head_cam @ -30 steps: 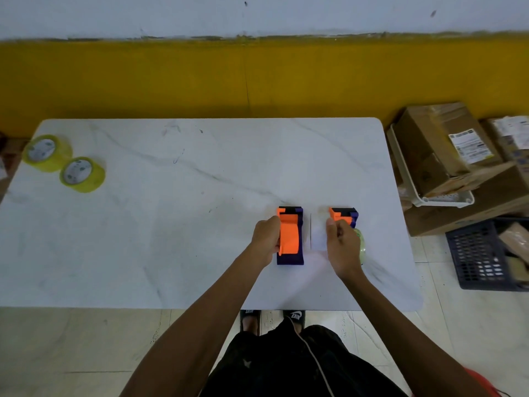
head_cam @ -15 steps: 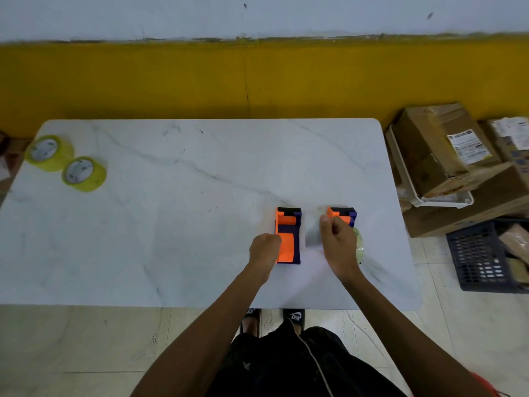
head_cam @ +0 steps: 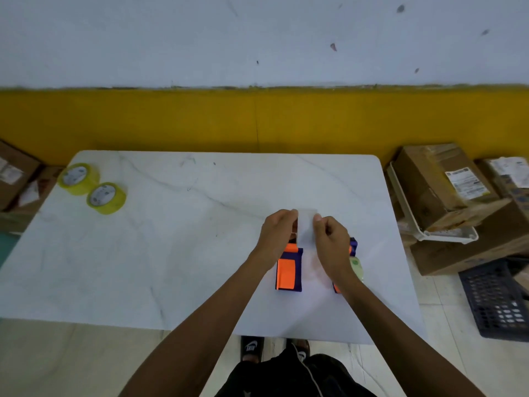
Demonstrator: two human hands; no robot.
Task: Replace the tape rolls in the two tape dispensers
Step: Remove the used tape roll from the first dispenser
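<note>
White marble table (head_cam: 171,253) is carrying everything. Fingertips of the left hand (head_cam: 276,234) and right hand (head_cam: 329,239) are pinching opposite edges of a clear tape strip (head_cam: 307,227), holding it raised. Below them two orange-and-purple tape dispensers (head_cam: 288,269) are lying near the front edge. Two yellow tape rolls (head_cam: 106,198) are sitting at the far left corner.

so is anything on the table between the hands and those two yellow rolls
Nothing visible. The rolls sit at the table's far left corner, and only bare tabletop lies between them and the left hand. Both hands, left and right, are busy pinching a clear strip.
</note>
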